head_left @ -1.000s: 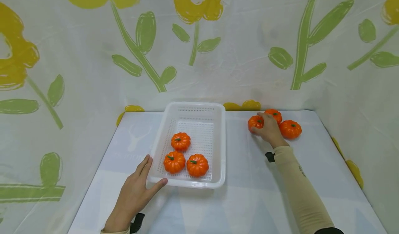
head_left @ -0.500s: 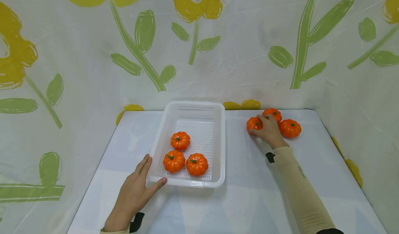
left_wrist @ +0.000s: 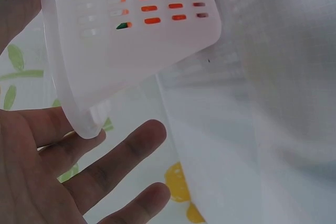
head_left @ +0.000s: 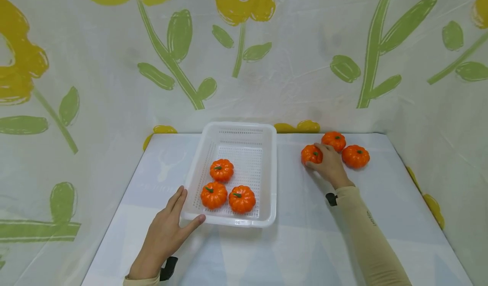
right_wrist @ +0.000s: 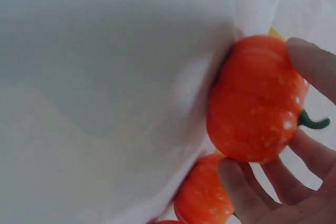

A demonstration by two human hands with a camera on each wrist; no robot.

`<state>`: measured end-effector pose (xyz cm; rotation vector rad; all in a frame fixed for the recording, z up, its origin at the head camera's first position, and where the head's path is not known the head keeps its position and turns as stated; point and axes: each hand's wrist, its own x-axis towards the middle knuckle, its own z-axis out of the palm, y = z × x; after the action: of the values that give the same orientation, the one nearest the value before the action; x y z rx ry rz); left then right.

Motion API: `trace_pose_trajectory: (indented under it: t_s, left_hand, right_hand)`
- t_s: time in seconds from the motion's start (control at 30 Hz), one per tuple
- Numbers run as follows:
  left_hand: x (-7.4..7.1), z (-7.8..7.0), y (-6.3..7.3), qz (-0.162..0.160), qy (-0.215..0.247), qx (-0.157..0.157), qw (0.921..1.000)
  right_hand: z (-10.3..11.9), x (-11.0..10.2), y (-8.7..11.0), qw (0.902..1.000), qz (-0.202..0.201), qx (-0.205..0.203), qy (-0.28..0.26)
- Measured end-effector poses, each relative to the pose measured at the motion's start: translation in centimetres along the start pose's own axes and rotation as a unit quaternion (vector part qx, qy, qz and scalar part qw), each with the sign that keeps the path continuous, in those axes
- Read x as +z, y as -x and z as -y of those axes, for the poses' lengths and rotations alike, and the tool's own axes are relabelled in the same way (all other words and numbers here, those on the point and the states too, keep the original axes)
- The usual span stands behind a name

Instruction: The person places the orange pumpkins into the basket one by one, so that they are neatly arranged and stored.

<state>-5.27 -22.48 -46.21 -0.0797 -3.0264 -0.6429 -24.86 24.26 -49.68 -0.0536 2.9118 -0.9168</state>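
My right hand (head_left: 330, 165) holds a small orange pumpkin (head_left: 310, 154) between thumb and fingers. In the right wrist view this pumpkin (right_wrist: 257, 100), with its green stem, touches or nearly touches the white tabletop. Two more pumpkins lie by the hand, one behind it (head_left: 334, 141) and one to its right (head_left: 356, 156). My left hand (head_left: 164, 235) rests with spread fingers at the near left corner of a white plastic basket (head_left: 270, 176). From the left wrist, the basket rim (left_wrist: 55, 66) is seen between thumb and fingers. Three pumpkins (head_left: 242, 199) sit in the basket's near half.
The white table (head_left: 297, 243) reaches a cloth backdrop (head_left: 297, 78) printed with yellow flowers and green leaves. This cloth rises behind the table and along both sides. The basket stands left of the table's middle, its far end near the back edge.
My right hand has shifted the gripped pumpkin slightly left and toward me, away from the two beside it. The left hand stays at the basket corner.
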Motion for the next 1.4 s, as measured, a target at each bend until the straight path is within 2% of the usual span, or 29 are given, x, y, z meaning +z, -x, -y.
trace_pose_trajectory:
  t_s: [0.13, 0.8, 1.17, 1.4]
  left_hand:
    - [0.0, 0.0, 0.0, 0.003, -0.001, -0.004, 1.0000]
    - [0.2, 0.1, 0.1, -0.002, 0.003, -0.007, 1.0000]
    - [0.2, 0.1, 0.0, 0.001, 0.002, -0.007, 1.0000]
    - [0.1, 0.0, -0.1, -0.001, -0.002, -0.002, 1.0000]
  right_hand:
    - [0.0, 0.4, 0.1, 0.9998, -0.003, 0.006, -0.020]
    - [-0.2, 0.8, 0.5, 0.9987, -0.042, -0.014, -0.023]
    - [0.6, 0.7, 0.4, 0.9973, -0.039, -0.040, -0.048]
    - [1.7, 0.2, 0.2, 0.9961, -0.048, -0.060, -0.043]
